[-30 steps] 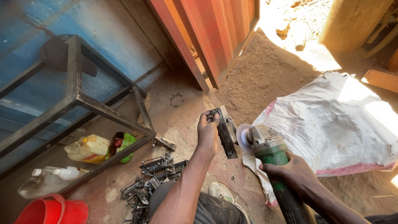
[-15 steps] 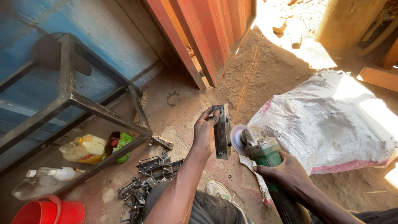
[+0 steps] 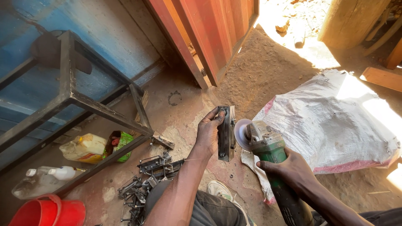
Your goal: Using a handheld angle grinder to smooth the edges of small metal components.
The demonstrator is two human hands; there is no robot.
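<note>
Metal bar (image 3: 226, 133), probably stiff and heavy, sits gripped mid-length in left hand (image 3: 208, 133) while right hand (image 3: 289, 169) clutches green grinder (image 3: 268, 146).

Dull dark metal bar (image 3: 226, 133), green plastic grinder (image 3: 271, 155), woven white sack (image 3: 331, 121), rough dusty concrete floor (image 3: 184, 113)

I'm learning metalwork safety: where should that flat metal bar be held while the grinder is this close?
Grip the metal bar along its long left edge, as the left hand does. The bar stands upright, and the angle grinder has its disc facing the bar's right edge, so fingers belong opposite.
</note>
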